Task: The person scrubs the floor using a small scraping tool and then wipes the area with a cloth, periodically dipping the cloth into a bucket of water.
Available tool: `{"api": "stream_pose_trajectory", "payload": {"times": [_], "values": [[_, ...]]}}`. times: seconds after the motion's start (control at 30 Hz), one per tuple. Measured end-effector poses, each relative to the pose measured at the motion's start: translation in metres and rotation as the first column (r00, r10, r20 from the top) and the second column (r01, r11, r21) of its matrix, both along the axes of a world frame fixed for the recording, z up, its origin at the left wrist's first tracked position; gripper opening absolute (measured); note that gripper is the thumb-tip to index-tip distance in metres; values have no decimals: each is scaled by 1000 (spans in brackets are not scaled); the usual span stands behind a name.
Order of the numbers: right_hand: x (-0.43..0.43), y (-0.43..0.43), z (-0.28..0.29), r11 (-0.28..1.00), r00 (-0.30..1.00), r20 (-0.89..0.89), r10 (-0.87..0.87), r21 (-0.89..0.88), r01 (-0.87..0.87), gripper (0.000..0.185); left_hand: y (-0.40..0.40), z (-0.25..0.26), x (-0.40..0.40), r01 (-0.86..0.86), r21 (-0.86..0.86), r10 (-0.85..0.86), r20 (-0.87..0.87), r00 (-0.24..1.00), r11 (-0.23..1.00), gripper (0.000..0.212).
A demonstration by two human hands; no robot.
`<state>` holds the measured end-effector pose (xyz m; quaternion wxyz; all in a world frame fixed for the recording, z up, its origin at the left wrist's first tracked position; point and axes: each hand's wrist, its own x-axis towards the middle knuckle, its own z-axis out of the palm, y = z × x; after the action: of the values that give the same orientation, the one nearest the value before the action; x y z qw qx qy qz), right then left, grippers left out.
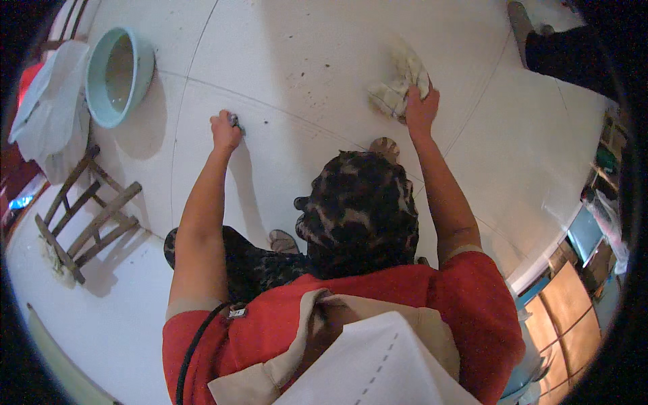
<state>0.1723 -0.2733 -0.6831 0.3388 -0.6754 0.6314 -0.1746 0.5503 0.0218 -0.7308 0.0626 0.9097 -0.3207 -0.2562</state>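
My right hand (422, 112) is closed on a crumpled, pale cloth rag (394, 98), which lies against the light tiled floor (314, 30). The rag's far edge is blurred. Further left, my left hand (226, 131) grips a small dark, shiny object (234, 121), perhaps a scouring pad; the fingers cover most of it. That hand is low over the floor, left of my bent knees. Dark specks of dirt (302, 74) are scattered on the floor between the two hands.
A pale blue plastic basin (144, 71) holding cloudy water stands at the upper left. Below it, a wooden stool (104, 202) lies tipped beside a white plastic bag (55, 106). Stored goods and a tan box (564, 309) line the right edge. A dark shape (567, 55) occupies the upper right.
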Motion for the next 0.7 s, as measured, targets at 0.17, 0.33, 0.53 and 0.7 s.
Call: {"api": "stream_pose_trajectory", "payload": {"times": [0.17, 0.33, 0.53, 0.7], "values": [[52, 43, -44, 904, 853, -506, 126, -296, -309, 68, 17, -2, 8, -32, 14, 32, -6, 999, 999, 46], [146, -23, -61, 937, 944, -191, 268, -178, -302, 68, -5, 24, 27, -162, 162, 223, -520, 824, 973, 49], [130, -19, 13, 980, 958, 237, 163, -151, -130, 58, 96, 29, 143, 143, -33, -142, 16, 990, 989, 55], [56, 89, 27, 993, 993, -25, 116, 36, -115, 52, 158, 6, 167, 64, 23, -63, -46, 997, 998, 53]]}}
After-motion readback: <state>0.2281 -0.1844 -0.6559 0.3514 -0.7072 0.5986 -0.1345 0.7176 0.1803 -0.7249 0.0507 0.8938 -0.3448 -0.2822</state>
